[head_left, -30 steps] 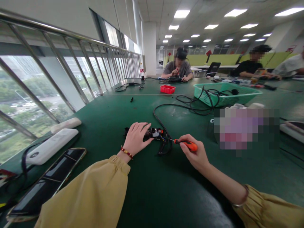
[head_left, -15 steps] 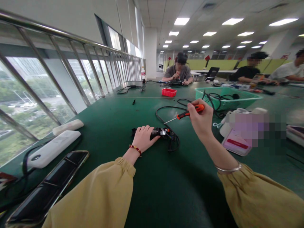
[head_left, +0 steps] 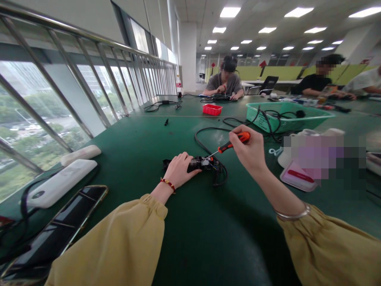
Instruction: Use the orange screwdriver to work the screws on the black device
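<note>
My left hand (head_left: 179, 170) presses down on a small black electronic device (head_left: 200, 163) with exposed coloured wires, lying on the green table (head_left: 190, 222). Its fingers curl over the device's left half. My right hand (head_left: 249, 150) grips an orange-handled screwdriver (head_left: 232, 143), held raised and slanted, with the metal tip coming down onto the device's right end. A black cable (head_left: 208, 137) loops from the device toward the back.
A phone (head_left: 64, 226) and two white power banks (head_left: 59, 184) lie at the left by the railing. A green basket (head_left: 287, 115) with cables and a red tray (head_left: 212, 109) stand farther back. White objects (head_left: 297, 176) sit to the right. Other people sit at the far end.
My right hand first lifted the screwdriver up from a flat position beside the device, then lowered its tip onto the device's right end. My left hand stayed on the device.
</note>
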Available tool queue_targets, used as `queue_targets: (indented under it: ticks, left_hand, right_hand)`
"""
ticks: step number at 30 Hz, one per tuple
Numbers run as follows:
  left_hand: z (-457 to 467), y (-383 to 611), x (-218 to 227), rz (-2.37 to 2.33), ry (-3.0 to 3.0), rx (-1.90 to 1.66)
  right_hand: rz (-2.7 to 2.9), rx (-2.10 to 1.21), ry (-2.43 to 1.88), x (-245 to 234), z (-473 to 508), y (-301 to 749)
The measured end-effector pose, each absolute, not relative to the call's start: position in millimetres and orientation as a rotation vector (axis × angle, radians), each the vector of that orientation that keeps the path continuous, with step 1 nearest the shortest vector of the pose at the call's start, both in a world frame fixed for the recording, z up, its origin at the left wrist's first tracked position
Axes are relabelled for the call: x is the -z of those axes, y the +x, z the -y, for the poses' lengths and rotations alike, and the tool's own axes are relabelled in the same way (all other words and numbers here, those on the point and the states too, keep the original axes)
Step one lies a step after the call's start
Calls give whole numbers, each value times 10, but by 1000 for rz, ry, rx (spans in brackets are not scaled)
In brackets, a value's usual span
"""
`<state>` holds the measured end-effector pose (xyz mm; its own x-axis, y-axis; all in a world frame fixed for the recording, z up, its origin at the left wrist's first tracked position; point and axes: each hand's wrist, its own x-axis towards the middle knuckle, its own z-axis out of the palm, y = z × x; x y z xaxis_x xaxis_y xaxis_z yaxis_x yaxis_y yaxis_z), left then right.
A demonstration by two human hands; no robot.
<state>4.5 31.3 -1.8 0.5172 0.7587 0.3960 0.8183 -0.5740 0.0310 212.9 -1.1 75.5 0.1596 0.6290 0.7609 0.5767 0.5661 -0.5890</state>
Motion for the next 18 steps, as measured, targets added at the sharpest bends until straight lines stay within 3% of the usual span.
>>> queue_targets:
  ticks: [18]
  left_hand:
    - [-319, 48, 16, 1371, -2614, 580]
  right_hand:
    - [1492, -191, -1117, -681, -45, 2137]
